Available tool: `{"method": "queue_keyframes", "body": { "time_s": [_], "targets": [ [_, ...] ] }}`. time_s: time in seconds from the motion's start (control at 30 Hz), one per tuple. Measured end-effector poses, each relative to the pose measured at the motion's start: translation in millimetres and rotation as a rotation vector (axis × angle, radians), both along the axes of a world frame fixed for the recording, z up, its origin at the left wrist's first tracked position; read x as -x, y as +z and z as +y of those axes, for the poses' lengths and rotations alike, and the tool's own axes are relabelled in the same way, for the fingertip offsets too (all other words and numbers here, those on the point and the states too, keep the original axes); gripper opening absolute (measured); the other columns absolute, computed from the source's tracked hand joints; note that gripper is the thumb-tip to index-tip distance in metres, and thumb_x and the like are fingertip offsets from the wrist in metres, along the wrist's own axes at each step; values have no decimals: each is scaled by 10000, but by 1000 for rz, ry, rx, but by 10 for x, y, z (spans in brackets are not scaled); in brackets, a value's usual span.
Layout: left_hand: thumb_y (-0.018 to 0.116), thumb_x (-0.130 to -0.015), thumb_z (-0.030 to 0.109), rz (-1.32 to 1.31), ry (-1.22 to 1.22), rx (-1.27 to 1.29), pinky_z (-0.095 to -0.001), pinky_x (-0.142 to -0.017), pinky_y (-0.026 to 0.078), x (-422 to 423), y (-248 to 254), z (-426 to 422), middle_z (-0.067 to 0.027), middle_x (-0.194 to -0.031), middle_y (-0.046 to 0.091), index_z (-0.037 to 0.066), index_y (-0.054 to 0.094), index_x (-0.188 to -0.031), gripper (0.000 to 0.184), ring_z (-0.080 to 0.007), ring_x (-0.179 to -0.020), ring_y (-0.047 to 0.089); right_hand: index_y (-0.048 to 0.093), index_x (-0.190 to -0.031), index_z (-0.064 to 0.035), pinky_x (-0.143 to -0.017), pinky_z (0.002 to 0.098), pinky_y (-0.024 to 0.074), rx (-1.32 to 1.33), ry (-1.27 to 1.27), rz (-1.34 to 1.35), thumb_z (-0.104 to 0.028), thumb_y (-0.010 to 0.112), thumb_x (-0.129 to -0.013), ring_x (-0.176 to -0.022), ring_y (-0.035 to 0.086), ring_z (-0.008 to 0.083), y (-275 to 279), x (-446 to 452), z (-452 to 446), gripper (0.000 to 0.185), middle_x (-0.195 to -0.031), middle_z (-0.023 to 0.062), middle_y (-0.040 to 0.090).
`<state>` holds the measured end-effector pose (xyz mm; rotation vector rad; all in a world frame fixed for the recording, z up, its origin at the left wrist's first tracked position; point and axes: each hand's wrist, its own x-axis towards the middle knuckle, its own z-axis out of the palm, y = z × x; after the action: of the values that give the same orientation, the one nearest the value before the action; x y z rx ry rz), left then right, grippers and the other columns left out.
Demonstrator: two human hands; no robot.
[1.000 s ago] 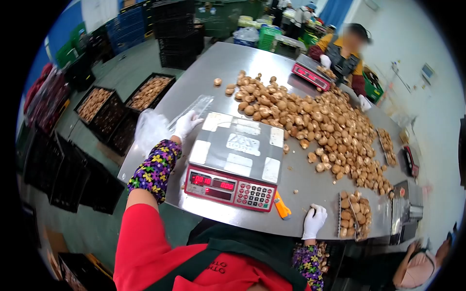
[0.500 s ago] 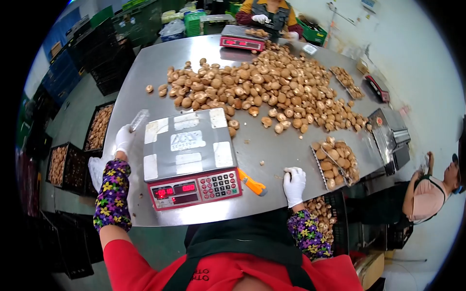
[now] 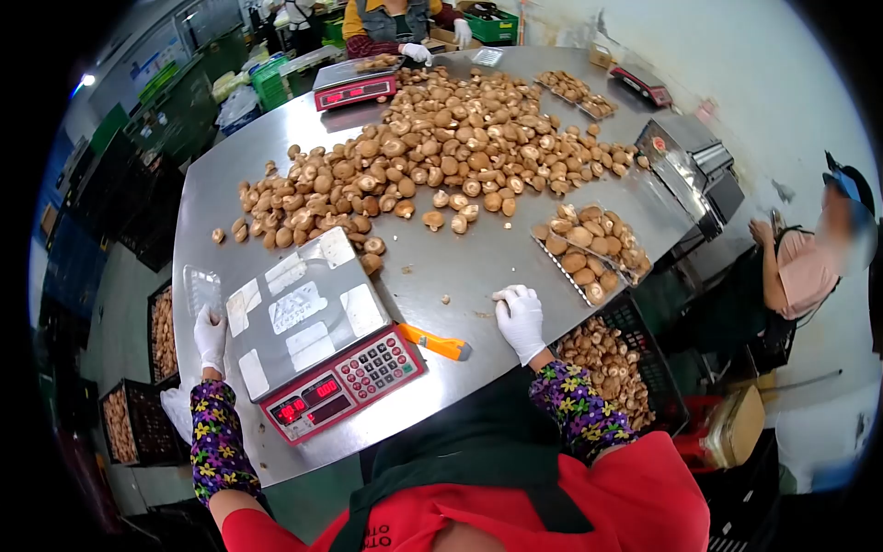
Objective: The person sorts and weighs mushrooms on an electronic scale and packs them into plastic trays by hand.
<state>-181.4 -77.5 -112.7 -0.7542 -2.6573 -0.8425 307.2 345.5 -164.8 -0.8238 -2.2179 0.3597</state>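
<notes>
At the left edge of the steel table, my left hand [image 3: 211, 338], in a white glove, pinches the near end of a clear plastic tray [image 3: 201, 289]. Beside it stands a scale [image 3: 296, 308] with a grey platform, pale patches and a red keypad front; its platform carries no goods. My gloved right hand [image 3: 521, 322] rests on the table with loosely bent fingers and nothing visible in it. An orange box cutter [image 3: 435, 342] lies between scale and right hand. Beyond my right hand are filled trays of mushrooms [image 3: 589, 248]. A big heap of shiitake mushrooms [image 3: 441, 147] spreads across the table's middle.
Across the table, a gloved co-worker stands by another red scale [image 3: 356, 87]. A metal machine [image 3: 694, 175] is at the right edge, near another standing person. Crates of mushrooms [image 3: 607, 368] sit below the table at right and at left [image 3: 129, 423].
My view has shifted, so the table contents appear lower left and turned. The clear tray in my left hand now shows its broad face. My right hand stays on the table.
</notes>
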Motion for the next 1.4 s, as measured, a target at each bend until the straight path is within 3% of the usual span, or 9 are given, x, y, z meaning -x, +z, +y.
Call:
{"method": "queue_keyframes", "body": {
  "time_s": [0.23, 0.33, 0.43, 0.57, 0.63, 0.77, 0.8, 1.07, 1.4],
  "targets": [
    [656, -857, 188, -28, 44, 53, -377, -915, 502, -331, 417, 230, -185, -1120, 676, 31, 629, -1198, 376, -326, -1062, 647, 675, -838, -143, -874, 408, 456, -43, 75, 55, -78, 665, -777, -974, 591, 292, 60, -16, -6, 89, -943, 67, 652],
    [694, -853, 236, 111, 91, -106, -375, -880, 515, -323, 549, 266, -199, -1103, 668, 28, 627, -1190, 402, -349, -1049, 644, 675, -922, -103, -892, 418, 448, 115, 108, 49, -73, 631, -808, -993, 578, 310, 117, 3, 51, 125, -961, 97, 644],
    [693, -859, 180, 179, 25, -309, -342, -597, 429, -549, 1013, 308, -110, -670, 500, -15, 534, -878, 253, -246, -595, 457, 643, -1074, -52, -959, 411, 432, 132, 166, 121, -32, 620, -805, -1070, 563, 309, 682, 412, -59, 271, -1072, 131, 625],
    [674, -916, 157, -194, -154, -832, -216, -550, 366, -982, 1568, 332, 55, -661, 454, 66, 533, -815, 195, -14, -633, 412, 597, -1225, -45, -1038, 390, 390, 108, 746, 147, -90, 669, -811, -1190, 515, 320, 1985, 1370, -933, 423, -1239, 165, 577],
    [670, -915, 139, -287, -165, -915, -196, -592, 413, -1407, 1857, 323, 63, -733, 529, 92, 546, -858, 145, -12, -667, 491, 492, -1361, -50, -1090, 387, 345, 131, 1055, 110, -171, 696, -824, -1294, 447, 321, 2281, 1797, -1374, 587, -1357, 180, 504],
    [651, -913, 116, -473, -338, -1313, -197, -664, 446, -2130, 1838, 343, 44, -847, 588, 78, 573, -973, 105, -29, -704, 523, 204, -1521, -27, -1175, 378, 214, 962, 1366, 74, -264, 668, -898, -1444, 253, 307, 2199, 2428, -2091, 812, -1542, 212, 276],
    [653, -918, 131, -559, -296, -1390, -201, -666, 447, -2364, 1916, 419, 41, -855, 589, 78, 573, -1002, 127, -33, -698, 519, 164, -1521, 3, -1171, 378, 229, 835, 1438, 53, -235, 610, -946, -1435, 264, 297, 1932, 2603, -2162, 766, -1545, 231, 240],
    [473, -988, 480, -813, -410, -1763, -333, -942, 524, -2749, 1690, 157, -95, -1153, 624, 20, 522, -1248, 531, -183, -1061, 621, 269, -1481, 25, -1053, 319, 387, 1287, 1245, -25, -175, 529, -988, -1231, 472, 204, 1933, 2079, -2488, 592, -1391, 161, 442],
    [452, -1045, 295, -821, -478, -1777, -318, -969, 500, -2851, 1643, 161, -107, -1210, 609, 5, 496, -1301, 390, -161, -1111, 602, 302, -1481, -6, -943, 280, 455, 1300, 1194, -101, -251, 536, -1008, -1077, 542, 141, 1942, 1924, -2408, 582, -1245, 105, 547]
  ]
}}
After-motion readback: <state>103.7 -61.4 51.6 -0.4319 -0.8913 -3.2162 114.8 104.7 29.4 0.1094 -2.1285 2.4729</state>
